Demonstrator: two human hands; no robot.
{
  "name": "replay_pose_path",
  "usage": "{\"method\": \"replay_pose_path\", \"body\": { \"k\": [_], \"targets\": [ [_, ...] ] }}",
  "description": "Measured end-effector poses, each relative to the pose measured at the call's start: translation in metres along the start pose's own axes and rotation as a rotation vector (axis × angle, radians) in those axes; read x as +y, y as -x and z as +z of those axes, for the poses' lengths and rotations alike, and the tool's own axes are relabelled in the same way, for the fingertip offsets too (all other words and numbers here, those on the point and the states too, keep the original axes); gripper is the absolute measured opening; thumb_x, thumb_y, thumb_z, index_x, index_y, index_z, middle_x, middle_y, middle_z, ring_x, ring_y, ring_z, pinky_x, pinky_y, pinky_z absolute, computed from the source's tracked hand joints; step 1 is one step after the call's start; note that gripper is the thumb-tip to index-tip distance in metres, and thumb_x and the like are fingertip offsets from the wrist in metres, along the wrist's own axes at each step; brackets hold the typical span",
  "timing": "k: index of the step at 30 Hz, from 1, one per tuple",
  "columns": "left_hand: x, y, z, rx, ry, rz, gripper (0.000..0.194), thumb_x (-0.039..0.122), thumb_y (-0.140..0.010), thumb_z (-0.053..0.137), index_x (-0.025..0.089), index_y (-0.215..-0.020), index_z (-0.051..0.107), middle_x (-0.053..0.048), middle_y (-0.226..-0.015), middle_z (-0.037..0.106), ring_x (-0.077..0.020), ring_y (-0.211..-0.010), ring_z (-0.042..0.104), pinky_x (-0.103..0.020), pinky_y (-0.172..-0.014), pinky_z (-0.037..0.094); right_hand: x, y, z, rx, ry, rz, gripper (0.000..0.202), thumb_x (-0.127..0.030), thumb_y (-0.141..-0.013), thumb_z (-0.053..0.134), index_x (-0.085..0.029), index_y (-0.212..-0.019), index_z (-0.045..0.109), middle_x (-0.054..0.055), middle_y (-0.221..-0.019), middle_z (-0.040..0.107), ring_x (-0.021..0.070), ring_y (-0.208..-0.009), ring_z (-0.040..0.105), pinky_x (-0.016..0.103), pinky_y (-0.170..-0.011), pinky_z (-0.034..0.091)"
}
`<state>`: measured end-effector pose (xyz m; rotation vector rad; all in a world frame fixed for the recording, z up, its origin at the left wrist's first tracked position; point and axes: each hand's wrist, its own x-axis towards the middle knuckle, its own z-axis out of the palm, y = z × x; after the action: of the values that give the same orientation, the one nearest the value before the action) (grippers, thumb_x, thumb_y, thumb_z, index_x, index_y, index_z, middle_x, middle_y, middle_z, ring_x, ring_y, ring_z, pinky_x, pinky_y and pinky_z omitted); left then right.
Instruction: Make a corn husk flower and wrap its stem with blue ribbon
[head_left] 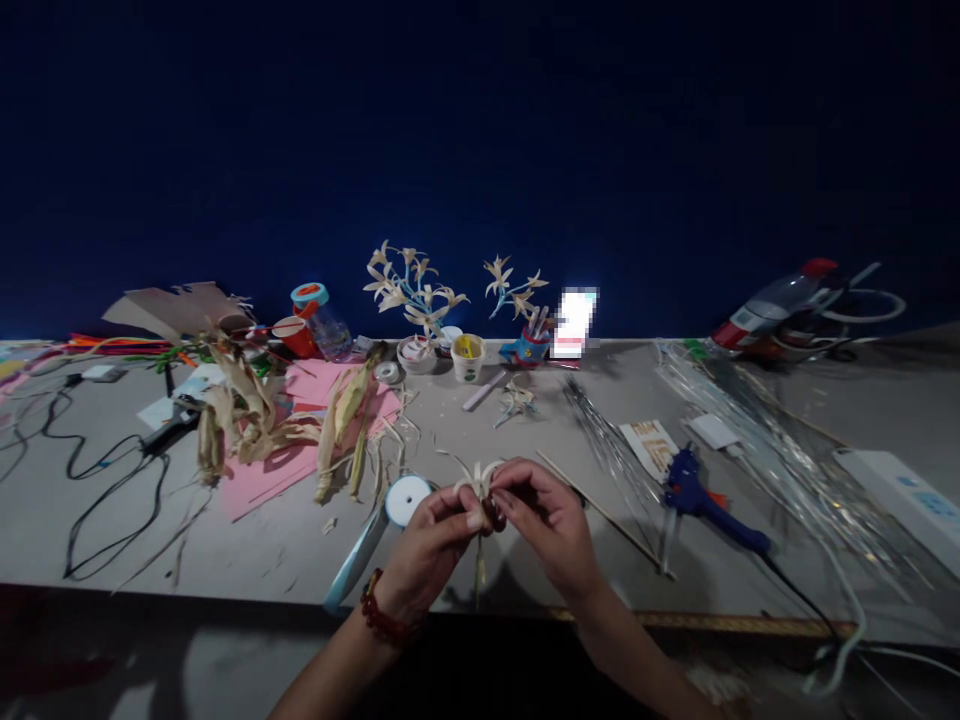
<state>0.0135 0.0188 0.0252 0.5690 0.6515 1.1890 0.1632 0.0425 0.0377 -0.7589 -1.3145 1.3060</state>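
Near the table's front edge, my left hand pinches the base of a pale husk flower, its thin petals spreading upward and a greenish stem hanging below. My right hand meets it from the right, fingertips closed together at the petals. A red bead bracelet circles the left wrist. Just left of my left hand lies a white roll with a light blue ribbon. Finished pale flowers on blue stems stand behind, toward the wall.
Dried corn husks lie over pink paper on the left. To the right are thin wires, a stick, a blue glue gun with its cord, and a power strip. A bright phone stands at the back.
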Motion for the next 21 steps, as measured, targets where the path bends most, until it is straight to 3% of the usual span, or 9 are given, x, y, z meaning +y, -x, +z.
{"method": "replay_pose_path", "body": {
  "k": [9,13,18,21],
  "targets": [
    [0.001,0.001,0.000,-0.022,-0.049,0.043,0.022,0.028,-0.074,0.084,0.014,-0.071,0.066,-0.003,-0.073,0.061,-0.0162,-0.077,0.056,-0.030,-0.080,0.042,-0.003,0.005,-0.003,0.048,0.126,-0.082,0.023,-0.031,-0.103,0.050,-0.019,-0.091,0.066,0.001,-0.081,0.061,0.0131,-0.064,0.060,0.026,-0.062,0.049],
    [0.000,0.002,-0.004,-0.004,-0.131,0.097,0.026,0.032,-0.073,0.085,0.015,-0.070,0.065,-0.003,-0.074,0.060,-0.0166,-0.076,0.054,-0.030,-0.077,0.042,0.003,0.005,-0.010,0.077,0.176,-0.072,0.024,-0.033,-0.103,0.050,-0.020,-0.085,0.060,-0.002,-0.069,0.056,0.0122,-0.058,0.056,0.025,-0.057,0.046],
    [0.002,0.002,-0.013,-0.017,-0.522,0.326,0.024,0.038,-0.082,0.077,0.016,-0.076,0.069,-0.005,-0.081,0.061,-0.0189,-0.081,0.055,-0.030,-0.076,0.042,0.009,0.008,-0.023,0.172,0.280,-0.060,0.025,-0.035,-0.099,0.057,-0.020,-0.080,0.059,-0.003,-0.061,0.054,0.0122,-0.054,0.051,0.024,-0.052,0.041],
    [0.009,0.003,-0.015,-0.085,-0.729,0.483,0.023,0.035,-0.089,0.069,0.017,-0.075,0.068,-0.005,-0.080,0.062,-0.0195,-0.079,0.057,-0.030,-0.074,0.043,0.007,0.010,-0.027,0.139,0.317,-0.089,0.023,-0.032,-0.098,0.059,-0.020,-0.078,0.059,-0.002,-0.065,0.055,0.0133,-0.058,0.053,0.024,-0.056,0.043]
  ]
}}
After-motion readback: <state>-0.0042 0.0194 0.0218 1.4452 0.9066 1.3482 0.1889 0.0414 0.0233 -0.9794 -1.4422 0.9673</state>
